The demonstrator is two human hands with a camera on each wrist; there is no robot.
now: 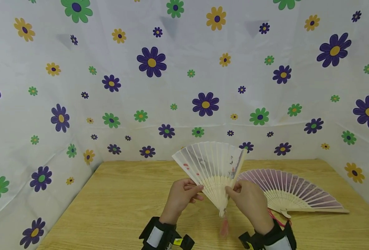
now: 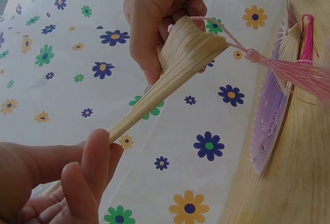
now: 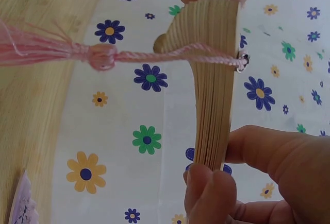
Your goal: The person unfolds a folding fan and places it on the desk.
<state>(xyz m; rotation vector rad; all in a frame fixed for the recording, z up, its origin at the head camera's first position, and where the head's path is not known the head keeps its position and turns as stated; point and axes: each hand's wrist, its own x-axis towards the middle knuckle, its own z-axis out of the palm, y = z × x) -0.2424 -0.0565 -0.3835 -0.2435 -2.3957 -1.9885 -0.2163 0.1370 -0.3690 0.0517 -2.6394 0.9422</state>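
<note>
A white folding fan [image 1: 214, 166], partly spread, stands upright above the table between both hands in the head view. Its cloth carries grey and red painted marks, and a pink tassel [image 1: 224, 227] hangs from the pivot. My left hand [image 1: 184, 194] pinches the fan's left edge rib between thumb and fingers. At the opposite edge, my right hand [image 1: 248, 199] grips the outer guard rib. Both wrist views show the stacked wooden ribs [image 3: 212, 90] near the pivot, with the pink cord looped through. A purple folding fan [image 1: 292, 189] lies spread on the table, right of my right hand.
The wooden table [image 1: 116, 201] meets a white flowered cloth [image 1: 178, 86] at its back and sides. A bright pink cord [image 1: 276, 219] trails from the purple fan's pivot beside my right wrist. Black camera straps [image 1: 159, 232] wrap both wrists.
</note>
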